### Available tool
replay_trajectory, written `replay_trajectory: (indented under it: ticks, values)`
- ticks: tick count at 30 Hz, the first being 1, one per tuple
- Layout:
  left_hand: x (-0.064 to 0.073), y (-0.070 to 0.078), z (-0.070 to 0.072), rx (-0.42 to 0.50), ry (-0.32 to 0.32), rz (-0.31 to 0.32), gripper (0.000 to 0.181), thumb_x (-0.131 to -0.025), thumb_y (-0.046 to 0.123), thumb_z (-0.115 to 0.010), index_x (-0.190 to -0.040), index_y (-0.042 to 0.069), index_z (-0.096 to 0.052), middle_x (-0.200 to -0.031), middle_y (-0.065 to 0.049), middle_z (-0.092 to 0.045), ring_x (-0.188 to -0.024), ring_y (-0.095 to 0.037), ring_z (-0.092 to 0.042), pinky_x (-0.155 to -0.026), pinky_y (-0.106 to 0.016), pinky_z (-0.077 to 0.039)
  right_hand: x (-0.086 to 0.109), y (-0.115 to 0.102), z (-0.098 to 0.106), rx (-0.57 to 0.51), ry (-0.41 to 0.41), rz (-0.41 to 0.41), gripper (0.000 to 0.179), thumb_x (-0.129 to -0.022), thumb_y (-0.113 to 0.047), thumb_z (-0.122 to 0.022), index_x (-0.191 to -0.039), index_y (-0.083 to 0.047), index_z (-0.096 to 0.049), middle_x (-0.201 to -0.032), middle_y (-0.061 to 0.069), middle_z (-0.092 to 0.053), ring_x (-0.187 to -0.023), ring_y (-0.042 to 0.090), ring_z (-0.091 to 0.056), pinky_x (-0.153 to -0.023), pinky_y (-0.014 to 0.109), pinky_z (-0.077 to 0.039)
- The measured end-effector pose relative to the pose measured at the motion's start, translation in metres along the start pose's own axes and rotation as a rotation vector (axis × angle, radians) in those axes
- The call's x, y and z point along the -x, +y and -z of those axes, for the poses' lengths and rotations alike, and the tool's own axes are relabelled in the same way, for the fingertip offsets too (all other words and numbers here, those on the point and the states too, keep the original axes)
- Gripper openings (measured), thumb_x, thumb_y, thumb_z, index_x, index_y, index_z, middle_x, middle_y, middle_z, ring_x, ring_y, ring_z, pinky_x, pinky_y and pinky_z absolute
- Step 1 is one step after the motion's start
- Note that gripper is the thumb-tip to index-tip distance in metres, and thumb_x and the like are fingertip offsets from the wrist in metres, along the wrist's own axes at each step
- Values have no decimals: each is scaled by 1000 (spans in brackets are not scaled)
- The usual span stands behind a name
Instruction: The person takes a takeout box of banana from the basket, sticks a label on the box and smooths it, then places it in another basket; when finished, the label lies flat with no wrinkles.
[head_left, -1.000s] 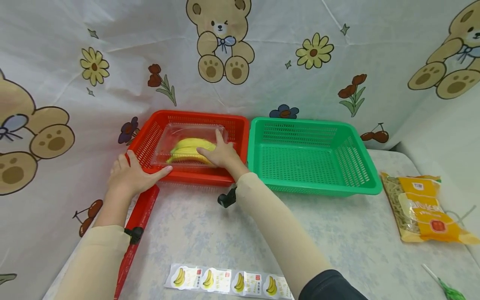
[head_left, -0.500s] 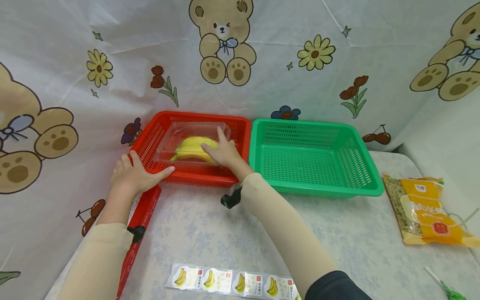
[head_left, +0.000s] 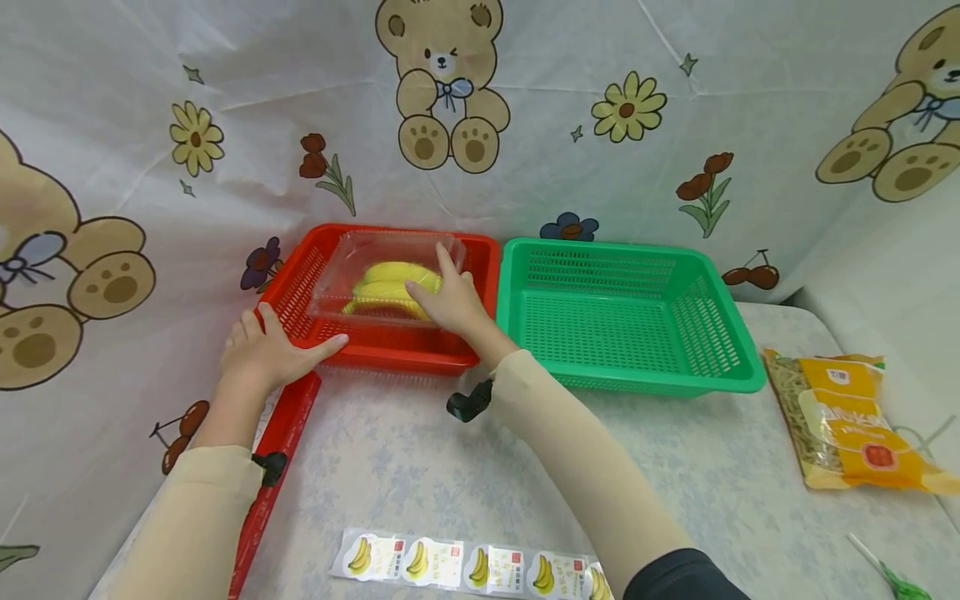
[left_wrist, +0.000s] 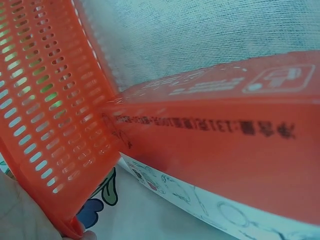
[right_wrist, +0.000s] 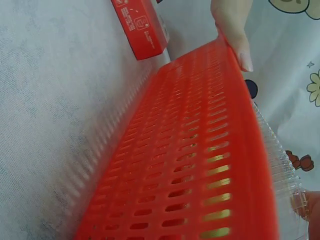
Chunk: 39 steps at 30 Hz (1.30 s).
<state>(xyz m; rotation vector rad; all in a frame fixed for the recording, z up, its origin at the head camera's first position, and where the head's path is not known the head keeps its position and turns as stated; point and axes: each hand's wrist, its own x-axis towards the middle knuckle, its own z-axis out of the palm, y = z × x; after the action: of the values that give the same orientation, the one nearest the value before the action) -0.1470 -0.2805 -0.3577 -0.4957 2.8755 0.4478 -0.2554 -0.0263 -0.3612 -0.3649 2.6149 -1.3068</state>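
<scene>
At the right end of a clear plastic box [head_left: 330,279], my right hand [head_left: 453,304] grips it with thumb and fingers spread apart. Yellow bananas [head_left: 397,283] show through the plastic. The box lies tilted over the red basket [head_left: 375,354], its far edge near the back rim; part of it stands above the rim in the right wrist view. My left hand [head_left: 258,354] holds the basket's front left corner, thumb along the front rim. Below that hand, a long red box [head_left: 281,450] lies on the table against the basket.
A green basket [head_left: 592,333] stands right beside the red one. A yellow bag [head_left: 847,417] lies at the right, with a green-ended object [head_left: 900,583] nearer. A strip of banana stickers [head_left: 457,562] lies in front. The patterned cloth [head_left: 540,100] hangs behind.
The clear box with the bananas has shifted slightly up and back, its far edge rising toward the rear rim. My right hand has moved along with it; my left hand stays on the corner.
</scene>
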Motion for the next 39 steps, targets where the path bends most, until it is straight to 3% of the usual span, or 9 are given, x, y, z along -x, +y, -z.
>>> replay_trajectory:
  ticks: [8,19,34,39]
  values:
    - [0,-1,-1,3,-5,2,147,-68,94,-46,-150,-9,20,-153,-45,8,-138,-65,-4,-109,-77,-16,7,-3,12,-33,23,18,87,-93,-56,-58,-159,-39,-5,-163,10,-24,-149,33,-24,-108,59,-42]
    - [4,1,2,-7,7,-10,144,-72,90,-48,-150,-11,17,-153,-46,5,-137,-65,-6,-109,-76,-17,20,-6,26,-68,29,63,88,-92,-56,-61,-159,-39,-7,-162,8,-28,-144,30,-30,-102,54,-48]
    - [6,3,4,-3,-7,-9,142,-74,89,-49,-150,-12,17,-152,-46,5,-136,-65,-7,-107,-77,-21,46,-10,58,-77,12,107,87,-92,-57,-60,-159,-39,-7,-166,-7,-18,-154,33,-10,-116,61,-29]
    - [6,3,4,6,-1,-6,143,-73,88,-50,-150,-11,17,-152,-46,4,-136,-65,-8,-106,-77,-22,54,-9,68,-99,10,143,88,-93,-53,-62,-160,-35,-7,-166,-8,-17,-154,25,-16,-117,55,-32]
